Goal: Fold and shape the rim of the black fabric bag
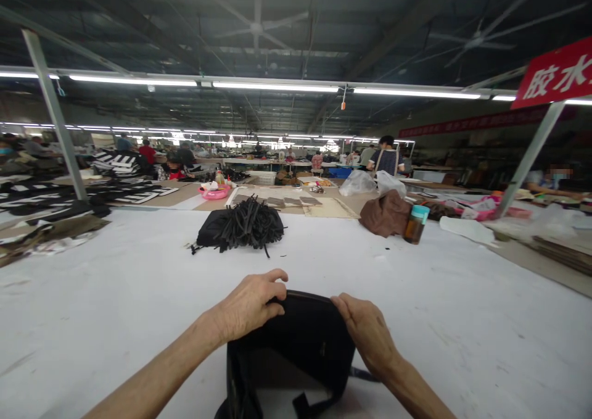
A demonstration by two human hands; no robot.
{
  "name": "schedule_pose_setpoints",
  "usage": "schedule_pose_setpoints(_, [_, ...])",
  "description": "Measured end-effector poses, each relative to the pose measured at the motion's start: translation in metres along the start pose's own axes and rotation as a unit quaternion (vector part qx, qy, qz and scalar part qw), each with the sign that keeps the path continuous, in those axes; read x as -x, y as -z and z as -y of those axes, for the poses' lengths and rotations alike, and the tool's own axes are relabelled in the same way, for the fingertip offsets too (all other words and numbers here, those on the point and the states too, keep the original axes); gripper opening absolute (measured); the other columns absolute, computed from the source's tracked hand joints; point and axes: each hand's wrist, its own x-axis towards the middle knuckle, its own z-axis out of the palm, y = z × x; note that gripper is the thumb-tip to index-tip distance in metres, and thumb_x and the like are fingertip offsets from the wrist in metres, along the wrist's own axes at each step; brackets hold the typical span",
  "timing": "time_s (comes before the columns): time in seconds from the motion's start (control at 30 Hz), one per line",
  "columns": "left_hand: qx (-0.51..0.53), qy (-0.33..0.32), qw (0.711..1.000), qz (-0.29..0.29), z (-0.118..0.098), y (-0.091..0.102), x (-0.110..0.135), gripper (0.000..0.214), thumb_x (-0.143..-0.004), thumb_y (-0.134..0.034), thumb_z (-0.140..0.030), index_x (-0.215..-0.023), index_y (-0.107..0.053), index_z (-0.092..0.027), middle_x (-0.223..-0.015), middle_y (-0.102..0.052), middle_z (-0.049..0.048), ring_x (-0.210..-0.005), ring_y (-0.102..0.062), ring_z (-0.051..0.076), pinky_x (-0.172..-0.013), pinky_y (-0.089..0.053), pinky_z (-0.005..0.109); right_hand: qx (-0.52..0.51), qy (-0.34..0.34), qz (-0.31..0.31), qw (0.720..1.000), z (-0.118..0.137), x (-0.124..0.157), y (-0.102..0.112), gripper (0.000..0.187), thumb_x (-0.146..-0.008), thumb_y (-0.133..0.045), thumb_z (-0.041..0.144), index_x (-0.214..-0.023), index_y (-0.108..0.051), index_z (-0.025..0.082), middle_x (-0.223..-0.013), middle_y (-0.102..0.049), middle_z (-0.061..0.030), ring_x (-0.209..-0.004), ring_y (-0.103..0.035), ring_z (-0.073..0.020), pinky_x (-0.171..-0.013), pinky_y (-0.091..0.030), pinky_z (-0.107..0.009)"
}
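A black bag (314,332) stands on the white tabletop right in front of me, its mouth turned toward me so that the dark inside shows. At the left of its upper rim is my left hand (252,305), thumb and fingers curled at the edge. My right hand (365,326) grips the rim's right corner, with the fingers bent over it. A small metallic zipper pull seems to hang inside the bag. Black straps lie at its lower right. Beyond the bag sits a pile of black strips (252,221) on folded black material.
A brown jar with a teal lid (417,224) stands beside a brown cloth (386,212). Farther back are a pink basin (214,190), clear plastic bags (358,183) and flat panels. Black and white pieces (120,166) are stacked at left. Metal posts rise on both sides; other people work beyond.
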Motion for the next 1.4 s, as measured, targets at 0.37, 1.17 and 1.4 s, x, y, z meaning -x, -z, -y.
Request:
schedule_pose_setpoints(0.37, [-0.03, 0.01, 0.999, 0.018, -0.007, 0.0, -0.007, 0.012, -0.075, -0.04, -0.011, -0.065, -0.044, -0.017, -0.071, -0.054, -0.0016, -0.062, -0.047, 0.01, -0.056, -0.033, 0.019, 0.022, 0.126, -0.093, 0.987, 0.001, 0.006, 0.0, 0.031, -0.091, -0.027, 0.029, -0.082, -0.056, 0.022, -0.073, -0.06, -0.0007, -0.065, -0.052, -0.0124, -0.063, -0.033, -0.023])
schedule_pose_setpoints(1.17, [-0.048, 0.029, 0.998, -0.004, -0.003, -0.009, -0.013, 0.012, -0.068, -0.038, -0.009, -0.06, -0.038, -0.018, -0.063, -0.051, -0.0019, -0.057, -0.042, 0.01, -0.053, -0.027, 0.02, 0.052, 0.072, 0.001, 0.996, 0.013, 0.002, 0.002, 0.031, -0.088, -0.035, 0.038, -0.07, -0.055, 0.023, -0.067, -0.063, 0.0023, -0.066, -0.057, -0.0142, -0.062, -0.032, -0.024])
schedule_pose_setpoints(1.4, [-0.057, 0.05, 0.997, -0.004, -0.001, -0.013, -0.016, 0.013, -0.068, -0.037, -0.009, -0.058, -0.038, -0.018, -0.061, -0.053, -0.0009, -0.056, -0.043, 0.011, -0.053, -0.027, 0.021, 0.127, 0.045, 0.029, 0.99, 0.031, -0.007, 0.013, 0.021, -0.084, -0.045, 0.032, -0.068, -0.056, 0.023, -0.067, -0.064, 0.001, -0.065, -0.059, -0.0157, -0.054, -0.028, -0.025])
